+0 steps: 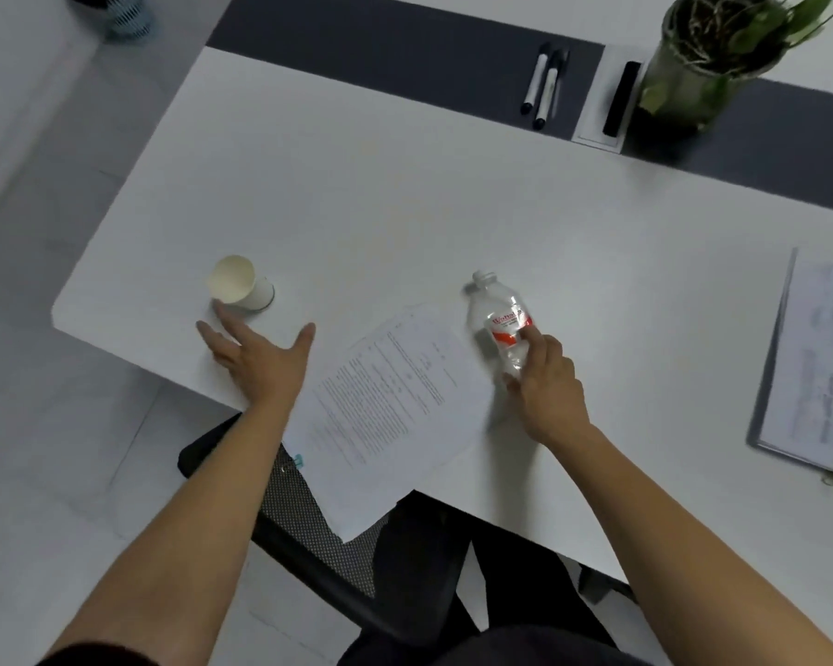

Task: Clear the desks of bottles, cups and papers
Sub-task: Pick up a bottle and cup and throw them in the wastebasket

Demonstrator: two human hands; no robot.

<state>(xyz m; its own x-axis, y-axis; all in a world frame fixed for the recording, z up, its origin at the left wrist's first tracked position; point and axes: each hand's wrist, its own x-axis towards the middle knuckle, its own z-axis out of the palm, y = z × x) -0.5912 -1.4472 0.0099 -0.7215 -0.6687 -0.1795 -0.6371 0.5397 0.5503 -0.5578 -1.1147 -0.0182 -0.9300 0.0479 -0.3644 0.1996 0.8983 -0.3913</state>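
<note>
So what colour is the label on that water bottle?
Red and white, on the clear bottle the right hand grips; the head view shows it.

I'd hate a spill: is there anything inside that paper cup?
The paper cup shows only a pale, bare inner wall, with no drink or litter visible. Its very bottom is blurred, so a few drops cannot be ruled out.

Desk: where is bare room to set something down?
Widest bare patch: the desk middle, between cup, bottle and pens. Another lies between bottle and the folder at the right. Crowded at the near edge: left hand, papers, right hand holding the bottle.
</note>
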